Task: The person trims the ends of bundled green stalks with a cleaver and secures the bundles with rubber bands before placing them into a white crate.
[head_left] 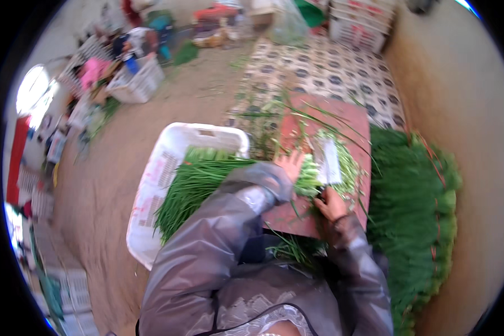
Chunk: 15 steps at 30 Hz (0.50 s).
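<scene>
A cleaver (330, 161) with a broad pale blade lies across the cut stem ends on the reddish chopping board (291, 218). Its dark handle is gripped in my right hand (332, 205). My left hand (290, 164) rests over a bundle of garlic chives (207, 178) and holds it down, just left of the blade. The bundle's pale stem ends (308, 178) reach the blade, while its green leaves trail left over a white plastic basket (147, 207). Chopped trimmings (350, 168) are heaped to the right of the blade, with loose green strands around the board.
A large stack of tied green bundles (409, 224) stands along the wall to my right. Patterned sheeting (319, 67) covers the floor beyond the board. White crates (359, 28) are piled far right; another white basket (140, 84) full of mixed things stands far left.
</scene>
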Available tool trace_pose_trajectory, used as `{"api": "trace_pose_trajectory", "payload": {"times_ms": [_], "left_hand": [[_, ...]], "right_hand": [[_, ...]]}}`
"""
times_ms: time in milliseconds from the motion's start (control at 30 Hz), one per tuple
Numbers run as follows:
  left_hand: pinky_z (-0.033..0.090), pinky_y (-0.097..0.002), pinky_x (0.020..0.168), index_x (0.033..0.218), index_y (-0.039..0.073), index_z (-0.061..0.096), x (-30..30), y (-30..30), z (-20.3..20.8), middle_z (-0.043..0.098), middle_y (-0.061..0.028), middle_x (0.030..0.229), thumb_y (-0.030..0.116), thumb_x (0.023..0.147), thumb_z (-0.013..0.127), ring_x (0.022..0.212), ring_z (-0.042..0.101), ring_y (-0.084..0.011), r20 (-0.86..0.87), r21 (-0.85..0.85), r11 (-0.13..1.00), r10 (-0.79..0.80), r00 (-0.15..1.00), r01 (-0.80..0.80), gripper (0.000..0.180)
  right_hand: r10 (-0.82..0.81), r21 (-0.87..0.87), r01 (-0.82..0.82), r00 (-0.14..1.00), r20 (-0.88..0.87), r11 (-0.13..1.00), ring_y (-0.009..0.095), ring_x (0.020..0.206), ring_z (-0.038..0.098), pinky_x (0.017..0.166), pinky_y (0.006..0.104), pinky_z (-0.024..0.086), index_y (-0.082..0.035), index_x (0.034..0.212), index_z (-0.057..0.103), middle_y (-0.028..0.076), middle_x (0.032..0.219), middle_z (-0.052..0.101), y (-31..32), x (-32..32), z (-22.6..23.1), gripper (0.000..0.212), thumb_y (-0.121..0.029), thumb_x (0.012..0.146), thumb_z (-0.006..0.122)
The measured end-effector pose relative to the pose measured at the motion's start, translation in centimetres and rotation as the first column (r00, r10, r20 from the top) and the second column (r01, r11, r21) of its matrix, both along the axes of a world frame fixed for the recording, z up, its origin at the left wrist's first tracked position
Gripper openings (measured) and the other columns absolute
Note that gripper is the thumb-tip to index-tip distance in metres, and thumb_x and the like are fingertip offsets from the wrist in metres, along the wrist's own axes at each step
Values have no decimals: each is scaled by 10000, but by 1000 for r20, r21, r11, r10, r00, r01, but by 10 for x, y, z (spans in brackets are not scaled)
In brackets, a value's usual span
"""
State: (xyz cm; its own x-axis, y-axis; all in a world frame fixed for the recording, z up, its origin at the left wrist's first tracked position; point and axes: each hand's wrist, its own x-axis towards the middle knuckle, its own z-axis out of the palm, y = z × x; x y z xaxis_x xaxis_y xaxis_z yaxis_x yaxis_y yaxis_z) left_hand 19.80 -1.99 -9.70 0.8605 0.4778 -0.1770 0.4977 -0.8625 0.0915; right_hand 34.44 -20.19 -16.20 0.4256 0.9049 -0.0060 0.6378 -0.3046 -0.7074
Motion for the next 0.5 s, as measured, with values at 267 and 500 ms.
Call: {"api": "trace_pose_trajectory", "payload": {"times_ms": [267, 500], "left_hand": [[437, -447, 1026, 1417, 4, 321, 8, 0, 2, 530, -198, 1264, 339, 495, 927, 1167, 543, -390, 50, -112, 993, 45, 998, -39, 1153], [436, -453, 1017, 1407, 15, 343, 1, -6, 5, 532, -182, 1265, 310, 517, 911, 1155, 546, -388, 143, -104, 994, 57, 988, -42, 1096]], "right_hand": [[-163, 0, 167, 963, 215, 986, 453, 874, 631, 767, 526, 514, 21, 1092, 450, 287, 967, 614, 4, -14, 7, 502, -242, 767, 728], [-171, 132, 154, 977, 130, 979, 450, 897, 635, 805, 514, 510, -21, 1258, 481, 277, 992, 635, 9, 4, 16, 496, -138, 800, 633]]}}
